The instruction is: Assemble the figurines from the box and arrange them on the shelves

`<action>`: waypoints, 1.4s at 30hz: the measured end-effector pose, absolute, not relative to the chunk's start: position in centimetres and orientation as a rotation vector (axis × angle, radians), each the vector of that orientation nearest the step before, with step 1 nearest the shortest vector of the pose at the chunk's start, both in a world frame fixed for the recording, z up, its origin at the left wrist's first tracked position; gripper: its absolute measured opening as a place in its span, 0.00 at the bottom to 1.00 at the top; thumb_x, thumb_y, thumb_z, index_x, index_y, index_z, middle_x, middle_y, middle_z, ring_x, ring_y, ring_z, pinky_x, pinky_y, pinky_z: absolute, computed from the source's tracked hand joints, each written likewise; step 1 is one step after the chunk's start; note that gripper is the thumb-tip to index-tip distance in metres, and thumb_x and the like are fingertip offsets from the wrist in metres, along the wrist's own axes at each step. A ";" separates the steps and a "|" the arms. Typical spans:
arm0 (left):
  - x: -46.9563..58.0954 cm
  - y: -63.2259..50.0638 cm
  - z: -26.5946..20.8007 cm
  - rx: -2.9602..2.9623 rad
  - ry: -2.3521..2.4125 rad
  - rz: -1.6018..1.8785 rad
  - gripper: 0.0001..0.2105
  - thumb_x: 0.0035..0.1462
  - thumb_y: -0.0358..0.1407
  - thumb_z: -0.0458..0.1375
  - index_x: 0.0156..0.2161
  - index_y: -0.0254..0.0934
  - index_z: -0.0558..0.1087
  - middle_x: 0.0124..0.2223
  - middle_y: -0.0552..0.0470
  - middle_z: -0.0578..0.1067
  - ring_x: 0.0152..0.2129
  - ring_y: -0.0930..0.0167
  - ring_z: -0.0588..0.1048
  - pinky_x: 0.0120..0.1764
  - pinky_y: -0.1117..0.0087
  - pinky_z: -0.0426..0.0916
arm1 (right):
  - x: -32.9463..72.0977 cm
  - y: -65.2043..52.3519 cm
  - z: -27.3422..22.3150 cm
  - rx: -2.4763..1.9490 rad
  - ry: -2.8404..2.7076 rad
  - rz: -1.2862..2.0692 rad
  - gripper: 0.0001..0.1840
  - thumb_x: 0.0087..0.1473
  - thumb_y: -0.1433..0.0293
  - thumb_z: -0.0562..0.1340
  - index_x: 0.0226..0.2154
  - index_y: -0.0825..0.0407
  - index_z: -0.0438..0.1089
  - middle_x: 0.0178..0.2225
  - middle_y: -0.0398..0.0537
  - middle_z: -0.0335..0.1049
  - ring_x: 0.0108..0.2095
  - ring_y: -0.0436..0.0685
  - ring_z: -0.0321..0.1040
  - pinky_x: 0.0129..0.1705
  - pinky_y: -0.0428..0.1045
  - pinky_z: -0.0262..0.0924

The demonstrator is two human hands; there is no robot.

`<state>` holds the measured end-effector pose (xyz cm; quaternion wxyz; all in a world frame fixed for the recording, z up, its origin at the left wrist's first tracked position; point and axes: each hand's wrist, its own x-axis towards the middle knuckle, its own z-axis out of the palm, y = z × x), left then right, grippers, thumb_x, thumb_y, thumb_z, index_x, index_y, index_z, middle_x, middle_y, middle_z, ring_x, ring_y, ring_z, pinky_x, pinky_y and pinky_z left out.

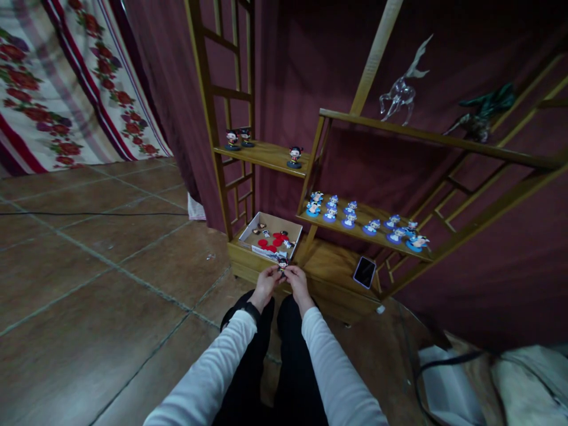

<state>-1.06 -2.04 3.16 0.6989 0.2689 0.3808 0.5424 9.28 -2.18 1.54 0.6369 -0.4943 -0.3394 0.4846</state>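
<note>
A small black-haired figurine (283, 265) is held upright between my two hands, just in front of a white box. My left hand (265, 284) pinches it from the left, and my right hand (297, 282) closes on it from the right. The white box (296, 231) rests on the low wooden base; several red discs (278, 241) and small figurine pieces lie inside it. On the small upper shelf stand three similar dark-haired figurines, one (295, 157) at the right and two (231, 139) at the left.
Several blue-and-white figurines (349, 220) stand on the middle shelf (381, 235). A phone (364, 272) lies on the base at the right. Higher up are a clear glass horse (399, 97) and a dark green sculpture (483, 112). A bag (528, 378) sits at the lower right.
</note>
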 end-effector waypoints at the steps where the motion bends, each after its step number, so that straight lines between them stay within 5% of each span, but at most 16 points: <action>1: -1.0 -2.1 3.2 0.605 0.848 1.225 0.13 0.44 0.24 0.62 0.38 0.30 0.70 0.28 0.51 0.74 0.25 0.74 0.74 0.38 0.66 0.70 | 9.3 -2.3 1.7 -1.125 -0.763 1.112 0.12 0.34 0.64 0.66 0.25 0.53 0.70 0.25 0.42 0.71 0.27 0.51 0.65 0.28 0.46 0.60; 19: -0.7 -2.1 3.7 0.619 0.848 1.199 0.15 0.41 0.22 0.64 0.38 0.28 0.72 0.30 0.48 0.76 0.26 0.73 0.75 0.38 0.69 0.70 | 9.6 -2.1 1.9 -1.100 -0.734 1.243 0.13 0.32 0.63 0.68 0.22 0.55 0.71 0.21 0.44 0.71 0.21 0.50 0.64 0.28 0.48 0.61; 31: -1.6 -2.2 3.7 0.576 0.817 1.218 0.10 0.46 0.22 0.59 0.36 0.30 0.72 0.32 0.47 0.76 0.28 0.73 0.75 0.38 0.70 0.70 | 9.2 -2.9 2.3 -1.029 -0.720 1.149 0.14 0.37 0.64 0.65 0.31 0.51 0.71 0.33 0.46 0.73 0.35 0.55 0.68 0.36 0.49 0.63; 42: -2.4 -2.2 4.5 0.701 0.820 1.170 0.19 0.35 0.24 0.67 0.38 0.30 0.73 0.30 0.49 0.77 0.27 0.73 0.74 0.39 0.70 0.66 | 9.2 -3.5 3.3 -0.924 -0.712 1.247 0.18 0.36 0.65 0.67 0.34 0.52 0.73 0.36 0.48 0.74 0.38 0.57 0.69 0.42 0.52 0.62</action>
